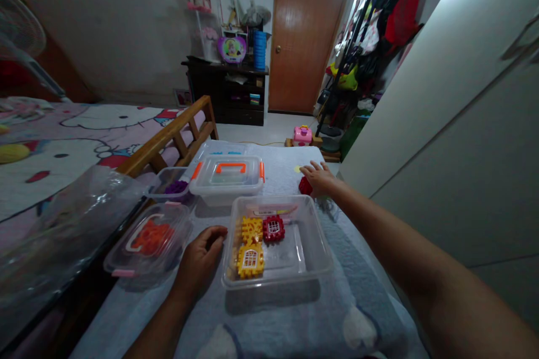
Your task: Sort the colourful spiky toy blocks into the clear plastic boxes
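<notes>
A clear plastic box [315, 235] with no lid on it stands in the middle of the cloth-covered surface. Inside lie yellow toy building blocks [251, 261] and a red block [273, 229], some with white window grilles. My left hand [204, 252] rests at the box's left side, loosely curled with a gap between thumb and fingers, holding nothing. Beyond the box's far right corner, my right hand [320, 180] reaches out with its fingers spread. Right beside it sits another red block [305, 185], partly covered by the hand; whether they touch is unclear.
A lidded clear box [227, 179] with orange latches stands behind. To the left are a lidded container of orange pieces [151, 237] and an open tub with purple pieces [176, 187]. A wooden bed rail [168, 134] borders the left, a white cabinet [463, 140] the right.
</notes>
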Demonstrator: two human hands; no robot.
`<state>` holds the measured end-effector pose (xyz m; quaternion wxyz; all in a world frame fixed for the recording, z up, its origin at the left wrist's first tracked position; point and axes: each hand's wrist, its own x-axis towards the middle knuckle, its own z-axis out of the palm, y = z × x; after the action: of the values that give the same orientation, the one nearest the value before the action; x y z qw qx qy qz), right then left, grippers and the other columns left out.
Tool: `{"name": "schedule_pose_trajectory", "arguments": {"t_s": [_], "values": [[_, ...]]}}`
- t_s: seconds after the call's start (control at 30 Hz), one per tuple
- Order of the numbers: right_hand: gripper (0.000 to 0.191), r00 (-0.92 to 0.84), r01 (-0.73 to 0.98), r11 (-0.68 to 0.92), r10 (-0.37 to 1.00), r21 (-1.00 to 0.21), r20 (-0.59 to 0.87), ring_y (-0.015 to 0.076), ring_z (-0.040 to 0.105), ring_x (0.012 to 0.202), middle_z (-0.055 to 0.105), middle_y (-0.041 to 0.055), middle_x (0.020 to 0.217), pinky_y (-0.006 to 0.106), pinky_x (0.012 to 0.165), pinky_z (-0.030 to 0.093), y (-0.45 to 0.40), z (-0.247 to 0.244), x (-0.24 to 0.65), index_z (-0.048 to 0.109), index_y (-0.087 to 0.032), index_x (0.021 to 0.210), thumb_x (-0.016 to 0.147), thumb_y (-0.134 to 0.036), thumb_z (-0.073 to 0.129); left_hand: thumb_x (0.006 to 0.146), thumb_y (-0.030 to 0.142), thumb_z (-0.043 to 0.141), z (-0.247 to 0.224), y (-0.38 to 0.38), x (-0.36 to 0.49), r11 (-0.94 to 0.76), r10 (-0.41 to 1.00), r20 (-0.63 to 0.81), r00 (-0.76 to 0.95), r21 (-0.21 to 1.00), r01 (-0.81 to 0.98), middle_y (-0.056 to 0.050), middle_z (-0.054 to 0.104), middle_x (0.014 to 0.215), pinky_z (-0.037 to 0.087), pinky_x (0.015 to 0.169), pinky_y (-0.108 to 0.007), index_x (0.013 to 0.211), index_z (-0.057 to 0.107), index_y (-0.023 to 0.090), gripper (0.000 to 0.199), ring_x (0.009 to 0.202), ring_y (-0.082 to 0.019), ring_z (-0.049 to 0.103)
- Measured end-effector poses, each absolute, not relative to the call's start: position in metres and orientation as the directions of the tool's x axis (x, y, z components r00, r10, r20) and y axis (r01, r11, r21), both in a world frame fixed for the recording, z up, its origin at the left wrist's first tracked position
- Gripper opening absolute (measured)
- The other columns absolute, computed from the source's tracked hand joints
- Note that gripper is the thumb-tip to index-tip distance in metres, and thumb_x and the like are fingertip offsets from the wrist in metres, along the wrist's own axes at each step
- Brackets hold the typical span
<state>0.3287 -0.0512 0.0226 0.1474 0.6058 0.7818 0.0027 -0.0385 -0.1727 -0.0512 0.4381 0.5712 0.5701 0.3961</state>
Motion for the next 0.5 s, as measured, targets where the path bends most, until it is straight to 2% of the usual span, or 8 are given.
{"name": "schedule_pose_trajectory", "arguments": {"t_s": [0.1,0.23,0.37,0.43,0.5], "values": [[0.102,-0.227,0.934,0.284,0.941,0.218,-0.253,0.0405,0.025,0.147,0.046,0.0186,0.152,0.060,0.118,0.015,-0.042,0.016,0.329,0.044,-0.018,0.146,0.056,-0.034,0.089,0.079,0.051,0.064,-0.052,-0.173,-0.038,0.023,0.999,-0.030,0.017,0.953,0.303,-0.009,0.076,0.096,0.059,0.077,-0.035,0.096,0.071,0.019,0.038,0.096,-0.028,0.070],[0.085,-0.243,0.913,0.328,0.915,0.241,-0.323,0.0395,0.032,0.144,0.053,0.0199,0.144,0.060,0.117,0.019,-0.033,0.014,0.327,0.055,-0.015,0.134,0.058,-0.036,0.087,0.080,0.051,0.063,-0.054,-0.173,-0.039,0.047,0.998,-0.058,0.029,0.953,0.301,-0.010,0.075,0.100,0.059,0.079,-0.036,0.100,0.070,0.018,0.039,0.099,-0.029,0.070],[0.069,-0.282,0.907,0.372,0.886,0.200,-0.367,0.0348,0.058,0.122,0.065,0.0193,0.127,0.048,0.106,0.038,-0.029,0.014,0.325,0.059,-0.014,0.124,0.064,-0.038,0.083,0.081,0.051,0.061,-0.057,-0.171,-0.042,0.080,0.993,-0.100,0.055,0.951,0.299,-0.011,0.074,0.105,0.058,0.080,-0.036,0.104,0.068,0.019,0.040,0.102,-0.029,0.069],[0.065,-0.285,0.910,0.373,0.880,0.181,-0.380,0.0323,0.064,0.113,0.067,0.0185,0.123,0.040,0.096,0.045,-0.029,0.013,0.325,0.059,-0.014,0.123,0.066,-0.038,0.082,0.081,0.051,0.061,-0.060,-0.171,-0.042,0.082,0.993,-0.104,0.058,0.950,0.300,-0.010,0.074,0.105,0.058,0.081,-0.036,0.103,0.068,0.019,0.040,0.102,-0.029,0.070],[0.066,-0.280,0.917,0.363,0.881,0.165,-0.381,0.0312,0.065,0.111,0.067,0.0186,0.123,0.035,0.090,0.048,-0.029,0.011,0.325,0.057,-0.015,0.124,0.067,-0.037,0.081,0.081,0.051,0.061,-0.062,-0.170,-0.043,0.075,0.994,-0.096,0.058,0.952,0.298,-0.010,0.074,0.106,0.058,0.082,-0.035,0.104,0.068,0.019,0.040,0.101,-0.028,0.070]]}}
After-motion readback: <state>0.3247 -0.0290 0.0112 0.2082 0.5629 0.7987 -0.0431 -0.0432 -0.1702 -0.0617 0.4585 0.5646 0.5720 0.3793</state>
